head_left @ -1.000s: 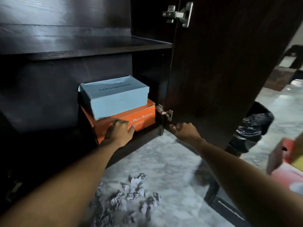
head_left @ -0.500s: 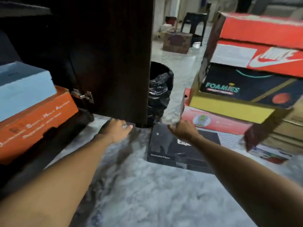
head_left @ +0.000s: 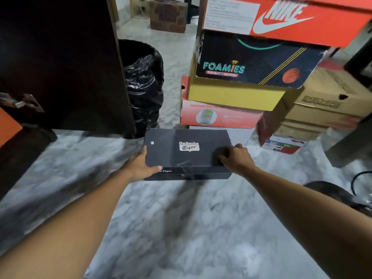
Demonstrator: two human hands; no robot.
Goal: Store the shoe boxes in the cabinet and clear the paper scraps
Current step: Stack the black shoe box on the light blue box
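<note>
A black Onitsuka Tiger shoe box (head_left: pixel 187 152) lies flat on the marble floor (head_left: pixel 181 228) in front of me. My left hand (head_left: pixel 141 166) grips its left end, thumb on the front edge. My right hand (head_left: pixel 235 158) grips its right end, fingers curled over the lid. Behind it rises a stack of shoe boxes: a red Nike box (head_left: pixel 281 15) on top, a dark Foamies box (head_left: pixel 251 59), a yellow box (head_left: pixel 231 95) and a pink-red box (head_left: pixel 219 115). The dark cabinet door (head_left: pixel 66 63) stands open at the left.
A bin lined with a black bag (head_left: pixel 145 83) stands just behind the door. Brown Skechers boxes (head_left: pixel 326 105) are stacked at the right. An orange box edge (head_left: pixel 8 125) shows at far left inside the cabinet. A brown carton (head_left: pixel 167 15) sits far back.
My view swung right, away from the cabinet shelf. Both hands left the cabinet and reached forward; they now grip the ends of the black box.
</note>
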